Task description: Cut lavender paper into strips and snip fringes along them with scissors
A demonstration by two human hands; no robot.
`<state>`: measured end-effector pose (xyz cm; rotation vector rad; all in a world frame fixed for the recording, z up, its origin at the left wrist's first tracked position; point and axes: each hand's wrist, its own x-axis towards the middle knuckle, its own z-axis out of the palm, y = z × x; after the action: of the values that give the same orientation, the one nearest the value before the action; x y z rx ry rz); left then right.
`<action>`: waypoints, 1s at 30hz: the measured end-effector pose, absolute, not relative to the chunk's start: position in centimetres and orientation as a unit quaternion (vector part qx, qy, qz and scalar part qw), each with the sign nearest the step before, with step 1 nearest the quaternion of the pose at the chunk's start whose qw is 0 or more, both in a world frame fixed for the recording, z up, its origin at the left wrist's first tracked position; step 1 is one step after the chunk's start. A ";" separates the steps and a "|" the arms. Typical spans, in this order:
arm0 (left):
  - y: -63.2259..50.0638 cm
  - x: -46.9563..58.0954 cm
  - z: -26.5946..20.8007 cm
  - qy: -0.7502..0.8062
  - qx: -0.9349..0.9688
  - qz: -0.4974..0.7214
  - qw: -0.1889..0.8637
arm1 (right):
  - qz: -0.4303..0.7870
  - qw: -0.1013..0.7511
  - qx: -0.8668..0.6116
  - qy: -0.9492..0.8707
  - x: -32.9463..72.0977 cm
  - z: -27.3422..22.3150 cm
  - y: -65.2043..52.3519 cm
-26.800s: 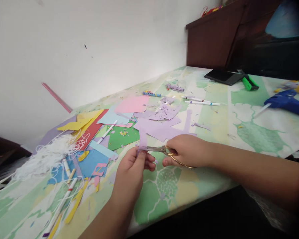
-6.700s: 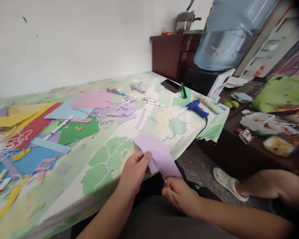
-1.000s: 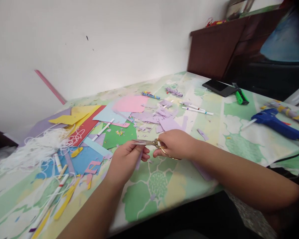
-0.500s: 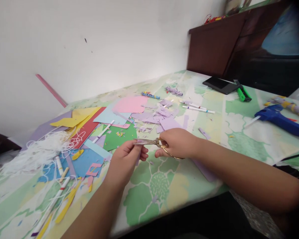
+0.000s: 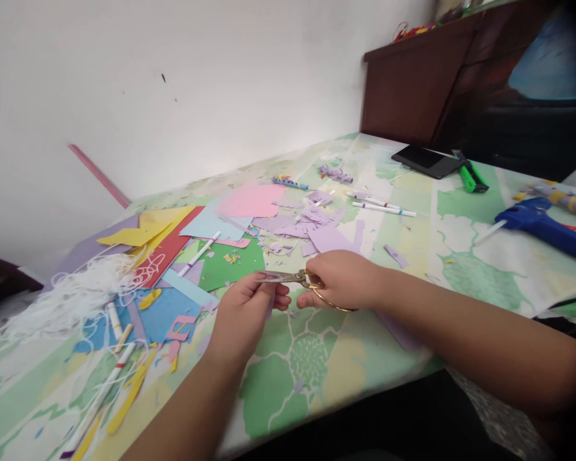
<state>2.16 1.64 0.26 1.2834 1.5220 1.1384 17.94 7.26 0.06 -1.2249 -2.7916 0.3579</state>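
Observation:
My right hand (image 5: 338, 280) has its fingers in the gold handles of a pair of scissors (image 5: 295, 277), blades pointing left. The blade tips reach the fingers of my left hand (image 5: 249, 304). Closed in a pinch, that hand holds a small piece of purple paper (image 5: 270, 308), mostly hidden by the fingers. Beyond the hands lie purple paper scraps (image 5: 312, 221), some cut into fringes. A larger purple sheet (image 5: 398, 330) lies partly under my right forearm.
White string (image 5: 77, 294) is heaped at left beside coloured sheets and markers. A blue glue gun (image 5: 542, 224), a green cutter (image 5: 473, 177) and a black phone (image 5: 427, 160) lie at right. A wall (image 5: 173, 96) stands behind the table.
Both hands stay in nearly the same place. The scissors have shifted very slightly against the left fingers, and their blades look a little wider apart.

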 end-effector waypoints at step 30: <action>1.8 2.0 -0.2 0.576 0.466 0.484 0.466 | 0.084 0.014 -0.385 -0.919 17.9 0.3 7.6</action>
<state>2.04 1.75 -0.24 1.1436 1.4139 1.1880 17.93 7.65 0.33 -1.1986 -2.8622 0.2601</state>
